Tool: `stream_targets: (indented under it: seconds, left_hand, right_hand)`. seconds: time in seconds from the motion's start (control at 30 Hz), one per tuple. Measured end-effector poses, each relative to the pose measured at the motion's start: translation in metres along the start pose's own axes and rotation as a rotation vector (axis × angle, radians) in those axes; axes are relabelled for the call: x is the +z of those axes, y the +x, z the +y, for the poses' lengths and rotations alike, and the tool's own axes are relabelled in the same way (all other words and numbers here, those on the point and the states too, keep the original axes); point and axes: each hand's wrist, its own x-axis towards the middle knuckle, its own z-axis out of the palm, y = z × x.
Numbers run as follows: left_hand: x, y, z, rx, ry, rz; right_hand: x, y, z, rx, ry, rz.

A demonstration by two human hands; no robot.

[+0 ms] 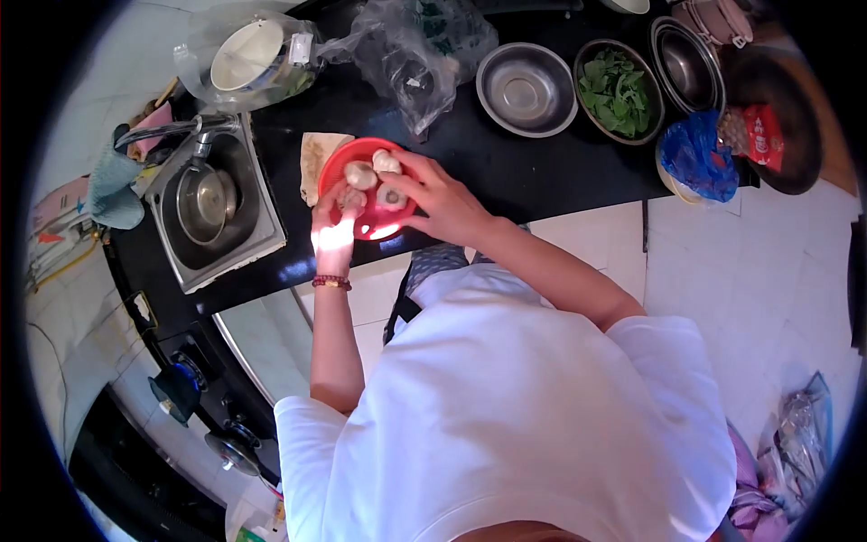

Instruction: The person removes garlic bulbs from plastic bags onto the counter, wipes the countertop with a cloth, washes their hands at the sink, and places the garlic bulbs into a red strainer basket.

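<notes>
A round red plastic bowl sits near the front edge of the dark counter, with several garlic bulbs inside. My left hand reaches over the bowl's left side, its fingers closed around a garlic bulb. From the right comes my right hand, fingers spread across the rim. Its fingertips are by another garlic bulb; whether they press on it is hard to see. Behind the bowl's left side lies a stained tan board.
Left of the bowl is a metal sink with a pan inside. Plastic bags, a steel bowl, leafy greens and a blue bag line the counter. A blue flame burns on the stove.
</notes>
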Motion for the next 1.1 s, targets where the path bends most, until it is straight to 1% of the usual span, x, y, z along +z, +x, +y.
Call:
stream_targets:
  seconds: [0.03, 0.07, 0.1, 0.13, 0.17, 0.27, 0.3, 0.33, 0.37, 0.4, 0.47, 0.57, 0.67, 0.7, 0.77, 0.8, 0.87, 0.93, 1.0, 1.1]
  left_hand:
    - [-0.005, 0.001, -0.008, 0.024, 0.008, 0.040]
    - [-0.009, -0.003, -0.017, -0.005, 0.031, 0.128]
    - [-0.012, -0.011, -0.015, -0.033, 0.054, 0.220]
    - [-0.015, -0.015, -0.014, -0.061, 0.075, 0.317]
    - [-0.026, -0.011, -0.042, 0.034, 0.322, 0.418]
    - [-0.032, -0.010, -0.066, -0.328, 0.105, 0.324]
    - [-0.032, -0.010, -0.061, -0.486, -0.052, 0.139]
    - [-0.028, -0.017, -0.051, -0.572, -0.132, 0.006]
    - [-0.025, -0.019, -0.054, -0.604, -0.234, -0.094]
    - [-0.018, -0.023, -0.044, -0.628, -0.296, -0.110]
    - [-0.006, -0.018, -0.061, -0.610, -0.362, -0.134]
    - [-0.002, -0.015, -0.080, -0.463, -0.406, -0.062]
    - [-0.016, -0.035, -0.068, -0.486, -0.388, 0.039]
    - [-0.027, -0.045, -0.061, -0.523, -0.420, 0.044]
    - [-0.051, -0.070, -0.056, -0.473, -0.475, 0.145]
    - [-0.062, -0.083, -0.055, -0.449, -0.503, 0.193]
    - [-0.082, -0.107, -0.052, -0.462, -0.472, 0.327]
    - [-0.097, -0.128, -0.055, -0.470, -0.458, 0.436]
    - [-0.108, -0.146, -0.060, -0.477, -0.463, 0.517]
    - [-0.116, -0.165, -0.077, -0.545, -0.486, 0.562]
  right_hand:
    - [-0.002, -0.006, 0.005, 0.058, -0.021, -0.029]
    - [-0.003, -0.014, 0.010, 0.115, -0.043, -0.058]
    - [-0.002, -0.024, 0.019, 0.167, -0.084, -0.014]
    - [-0.006, -0.035, 0.024, 0.248, -0.071, -0.019]
    - [-0.004, -0.047, 0.034, 0.277, -0.113, 0.023]
    - [-0.010, -0.072, 0.046, 0.457, -0.080, -0.014]
    - [-0.008, -0.079, 0.050, 0.451, -0.089, -0.009]
    - [-0.007, -0.085, 0.053, 0.445, -0.101, -0.003]
    - [-0.004, -0.088, 0.056, 0.438, -0.114, 0.005]
    - [-0.002, -0.086, 0.053, 0.446, -0.095, 0.007]
    - [0.002, -0.084, 0.048, 0.469, -0.056, 0.011]
    - [0.014, -0.065, 0.037, 0.443, -0.013, 0.026]
    - [0.028, -0.042, 0.027, 0.385, -0.037, 0.065]
    - [0.036, -0.030, 0.025, 0.275, -0.057, 0.071]
    - [0.057, -0.001, 0.021, 0.063, -0.099, 0.090]
    - [0.068, 0.015, 0.013, 0.010, -0.073, 0.065]
    - [0.099, 0.049, 0.007, -0.051, -0.247, -0.074]
    - [0.130, 0.079, -0.002, -0.052, -0.359, -0.081]
    - [0.155, 0.099, 0.000, -0.037, -0.484, -0.136]
    - [0.198, 0.105, 0.032, -0.110, -0.747, -0.063]
